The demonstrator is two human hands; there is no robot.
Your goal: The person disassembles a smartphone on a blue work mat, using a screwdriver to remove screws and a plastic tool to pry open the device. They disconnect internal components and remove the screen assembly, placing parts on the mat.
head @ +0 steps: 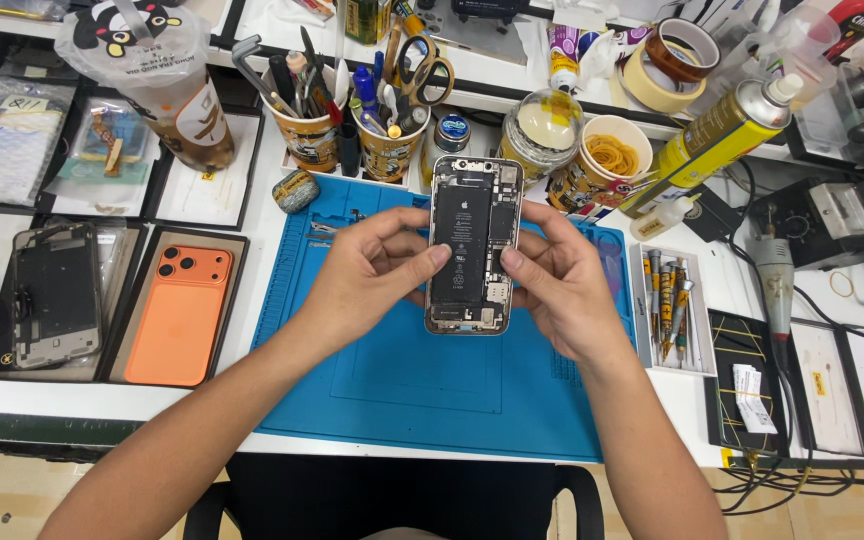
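My left hand (367, 275) and right hand (557, 280) held the opened silver smartphone with exposed black battery (472, 245) between their fingers, above the blue silicone mat (432, 390) on the white worktop (262, 215).

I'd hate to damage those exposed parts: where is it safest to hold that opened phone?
Probably by its long metal side edges, one hand from each side, as the left hand and right hand do. The opened phone faces up with battery and boards exposed, so only the frame looks safe to touch.
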